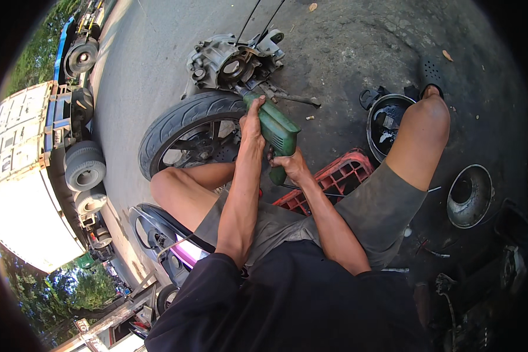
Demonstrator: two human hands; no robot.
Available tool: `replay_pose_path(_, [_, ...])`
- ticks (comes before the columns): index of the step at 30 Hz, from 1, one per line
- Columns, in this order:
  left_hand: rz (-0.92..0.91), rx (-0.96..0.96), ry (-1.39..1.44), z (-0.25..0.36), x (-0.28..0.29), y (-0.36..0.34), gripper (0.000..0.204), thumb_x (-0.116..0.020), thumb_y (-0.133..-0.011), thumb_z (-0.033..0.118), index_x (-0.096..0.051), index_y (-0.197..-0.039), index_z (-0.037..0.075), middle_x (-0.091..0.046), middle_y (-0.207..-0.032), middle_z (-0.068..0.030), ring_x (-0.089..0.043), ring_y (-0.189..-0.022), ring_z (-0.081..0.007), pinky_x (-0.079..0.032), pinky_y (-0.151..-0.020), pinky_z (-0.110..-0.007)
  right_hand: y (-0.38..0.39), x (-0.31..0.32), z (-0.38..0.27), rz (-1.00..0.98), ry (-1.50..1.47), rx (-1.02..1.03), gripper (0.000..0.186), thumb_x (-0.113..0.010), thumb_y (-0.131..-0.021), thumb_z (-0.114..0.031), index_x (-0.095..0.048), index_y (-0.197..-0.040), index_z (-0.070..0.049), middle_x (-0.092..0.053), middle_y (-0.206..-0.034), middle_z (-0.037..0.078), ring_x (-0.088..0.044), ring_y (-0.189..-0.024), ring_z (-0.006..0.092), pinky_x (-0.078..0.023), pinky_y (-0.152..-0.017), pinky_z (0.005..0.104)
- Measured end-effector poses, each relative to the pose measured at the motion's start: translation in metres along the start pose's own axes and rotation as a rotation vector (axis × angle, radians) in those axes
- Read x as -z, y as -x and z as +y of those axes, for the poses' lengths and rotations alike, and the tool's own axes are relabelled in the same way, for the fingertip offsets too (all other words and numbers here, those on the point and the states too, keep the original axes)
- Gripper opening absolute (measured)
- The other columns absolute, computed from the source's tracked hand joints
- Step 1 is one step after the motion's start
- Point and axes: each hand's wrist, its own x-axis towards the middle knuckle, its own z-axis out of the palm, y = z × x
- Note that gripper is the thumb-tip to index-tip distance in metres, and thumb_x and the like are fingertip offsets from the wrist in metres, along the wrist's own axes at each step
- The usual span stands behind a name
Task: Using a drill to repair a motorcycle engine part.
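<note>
A green power drill [280, 132] is gripped in both my hands and points away from me. My left hand [252, 121] is wrapped around its front part, just behind the chuck. My right hand [291, 163] is closed around the rear handle, from which a dark cord runs. The drill's front end meets the near side of a grey metal engine casing [214, 57], which has round openings; the exact contact point is hidden. Below the casing and left of the drill lies a motorcycle wheel [158, 134] with a black tyre and dark spokes.
Under my legs is a red plastic crate [356, 163]. To the right stand a black pan with dark liquid [374, 139] and a round metal dish-shaped part [470, 199]. Motorcycle bodywork [158, 237] is close at my left. A truck [26, 129] is parked across the pavement.
</note>
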Motion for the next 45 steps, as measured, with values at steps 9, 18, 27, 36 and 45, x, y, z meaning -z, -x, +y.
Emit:
replay_pose_path(9, [0.033, -0.026, -0.015, -0.006, -0.002, -0.004, 0.05, -0.082, -0.071, 0.028, -0.06, -0.103, -0.004, -0.061, -0.089, -0.0096, -0.062, -0.075, -0.0218, -0.053, -0.071, -0.035, 0.002, 0.001, -0.001, -0.001, -0.085, -0.003, 0.031, -0.06, -0.063, 0.0, -0.059, -0.094, -0.001, -0.061, -0.08, 0.007, -0.06, -0.071, 0.0173, -0.049, -0.067, 0.0302])
replay_pose_path(18, [0.076, -0.007, -0.042, -0.005, -0.004, -0.002, 0.053, -0.082, -0.069, 0.026, -0.058, -0.104, -0.006, -0.06, -0.089, -0.0103, -0.061, -0.074, -0.0219, -0.053, -0.071, -0.036, 0.007, -0.001, -0.006, 0.008, -0.13, -0.017, 0.029, -0.059, -0.063, -0.001, -0.06, -0.092, 0.0, -0.062, -0.08, 0.007, -0.061, -0.071, 0.0176, -0.05, -0.068, 0.0309])
replay_pose_path(27, [0.082, -0.013, -0.014, -0.007, -0.005, 0.0, 0.054, -0.082, -0.069, 0.023, -0.056, -0.106, -0.007, -0.06, -0.088, -0.0102, -0.061, -0.073, -0.0217, -0.053, -0.068, -0.036, 0.009, 0.0, -0.002, 0.025, -0.164, -0.022, 0.033, -0.06, -0.062, 0.001, -0.059, -0.094, 0.001, -0.062, -0.082, 0.008, -0.06, -0.072, 0.0179, -0.049, -0.069, 0.0304])
replay_pose_path(36, [0.096, -0.019, -0.01, -0.006, -0.01, 0.006, 0.042, -0.081, -0.071, 0.02, -0.061, -0.097, -0.004, -0.06, -0.084, -0.0079, -0.06, -0.068, -0.0203, -0.053, -0.065, -0.035, 0.011, 0.001, -0.005, 0.015, -0.177, -0.058, 0.034, -0.059, -0.062, 0.001, -0.058, -0.096, 0.001, -0.061, -0.081, 0.008, -0.06, -0.072, 0.0186, -0.049, -0.069, 0.0302])
replay_pose_path(45, [0.104, -0.049, -0.076, -0.007, -0.023, 0.009, 0.045, -0.084, -0.072, 0.024, -0.061, -0.098, -0.005, -0.064, -0.087, -0.0111, -0.064, -0.072, -0.0222, -0.054, -0.068, -0.036, 0.008, 0.009, -0.012, -0.036, -0.402, -0.158, 0.032, -0.056, -0.065, 0.001, -0.057, -0.097, 0.002, -0.059, -0.083, 0.01, -0.059, -0.072, 0.0196, -0.05, -0.072, 0.0312])
